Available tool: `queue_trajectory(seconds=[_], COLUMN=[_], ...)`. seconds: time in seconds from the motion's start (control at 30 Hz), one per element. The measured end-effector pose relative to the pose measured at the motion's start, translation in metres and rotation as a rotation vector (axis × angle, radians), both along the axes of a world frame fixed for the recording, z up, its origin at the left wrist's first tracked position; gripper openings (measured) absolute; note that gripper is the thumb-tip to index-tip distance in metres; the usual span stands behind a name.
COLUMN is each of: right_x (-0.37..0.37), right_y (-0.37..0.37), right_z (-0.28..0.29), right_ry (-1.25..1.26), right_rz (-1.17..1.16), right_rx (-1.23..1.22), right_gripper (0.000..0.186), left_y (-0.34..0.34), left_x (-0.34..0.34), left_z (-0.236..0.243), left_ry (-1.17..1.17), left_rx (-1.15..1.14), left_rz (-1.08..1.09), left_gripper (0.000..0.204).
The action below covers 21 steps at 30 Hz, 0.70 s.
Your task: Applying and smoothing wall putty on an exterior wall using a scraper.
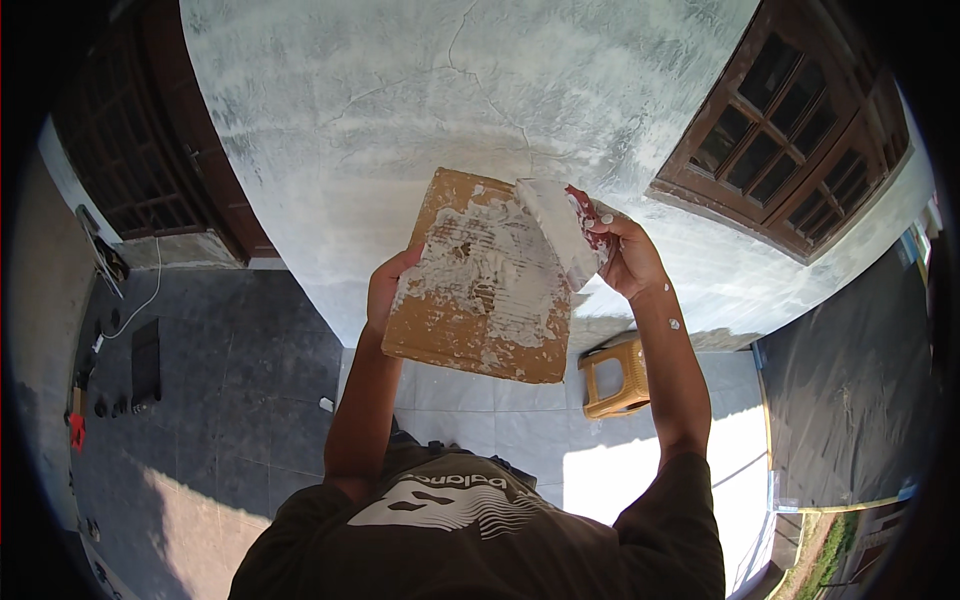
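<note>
A flat tan board (420, 330), smeared with white plaster (490, 260), is held up in front of me. My left hand (388, 285) is closed on its left edge. In my right hand (633, 260) is a wide putty knife (560, 225) with a red handle, its blade caked in white. The blade lies along the board's upper right edge. White splashes dot my right fingers and forearm. Beyond the board rises a cracked wall (350, 130) with a patchy white coat.
A yellow-brown plastic stool (622, 378) stands by the wall below my right arm. A brown wooden window (770, 130) is at the upper right, a brown door (200, 130) at the left. Dark floor tiles (240, 380) carry a black mat (146, 362) and a white cable (150, 295).
</note>
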State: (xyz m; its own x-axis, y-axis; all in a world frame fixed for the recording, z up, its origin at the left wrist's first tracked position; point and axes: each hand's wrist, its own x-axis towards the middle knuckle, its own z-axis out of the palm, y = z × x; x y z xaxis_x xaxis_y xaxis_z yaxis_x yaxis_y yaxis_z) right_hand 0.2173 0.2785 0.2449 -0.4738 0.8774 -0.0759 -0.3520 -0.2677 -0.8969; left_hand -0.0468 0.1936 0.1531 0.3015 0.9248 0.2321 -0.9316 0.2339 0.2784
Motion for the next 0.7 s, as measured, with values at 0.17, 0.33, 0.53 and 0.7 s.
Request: queue_trajectory(seconds=[0.17, 0.33, 0.53, 0.7], right_x=[-0.017, -0.03, -0.081, -0.126], right_y=[-0.005, -0.017, 0.028, 0.066], right_z=[0.038, 0.053, 0.154, 0.224], right_ry=[0.159, 0.243, 0.279, 0.227], right_rz=[0.017, -0.005, -0.033, -0.161], right_rx=[0.029, 0.121, 0.328, 0.623], right_gripper=[0.048, 0.047, 0.039, 0.029], left_y=[0.005, -0.007, 0.056, 0.09], left_x=[-0.016, -0.024, -0.074, -0.107], left_z=[0.033, 0.047, 0.127, 0.161], left_ry=[0.05, 0.098, 0.06, 0.051], left_rx=[0.013, 0.012, 0.167, 0.204], left_rz=[0.061, 0.138, 0.087, 0.052], left_gripper=[0.041, 0.038, 0.038, 0.038])
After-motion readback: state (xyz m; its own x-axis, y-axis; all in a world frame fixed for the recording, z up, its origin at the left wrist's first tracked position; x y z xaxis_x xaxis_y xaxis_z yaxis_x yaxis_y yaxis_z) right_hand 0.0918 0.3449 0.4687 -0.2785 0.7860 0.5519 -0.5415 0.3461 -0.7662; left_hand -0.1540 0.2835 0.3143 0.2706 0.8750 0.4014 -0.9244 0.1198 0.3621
